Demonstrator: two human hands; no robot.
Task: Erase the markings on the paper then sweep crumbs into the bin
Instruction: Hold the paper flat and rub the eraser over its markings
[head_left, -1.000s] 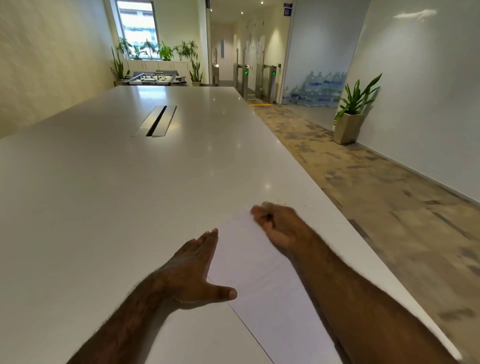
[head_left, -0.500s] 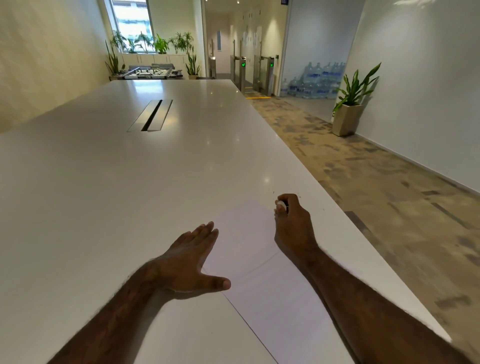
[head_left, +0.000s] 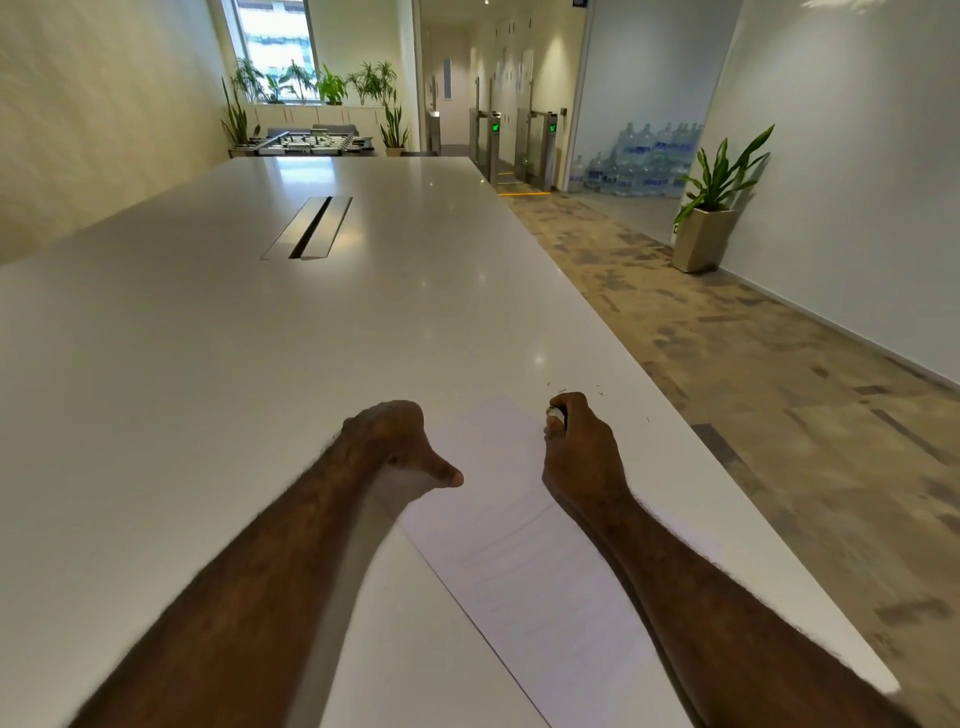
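Paper (head_left: 524, 525), a thin white rectangular sheet, is lying flat and skewed on the glossy white table (head_left: 208, 389), lower centre-right of frame, near the table's right edge; only faint grey line traces are showing on it, nothing readable. Right hand (head_left: 582, 457) is sitting at the sheet's far right corner, fingers curled tight around a small whitish eraser (head_left: 556, 413), just its tip poking out between thumb and forefinger. Left hand (head_left: 395, 441) is hovering at the sheet's left edge, fingers curled into a loose fist holding nothing, thumb sticking out toward the paper. Tiny dark crumbs (head_left: 561, 389) are lying scattered on the table just beyond the right hand. Brushed-metal cable slot (head_left: 309, 228) is sitting recessed in the tabletop, upper-centre left. Right side of frame: mottled brown-grey carpet (head_left: 727, 364), and a tapered beige planter (head_left: 704, 239) holding a broad-leaf green plant. Behind it, upper right, translucent blue water jugs (head_left: 639, 161) are standing stacked, labels too small to read.
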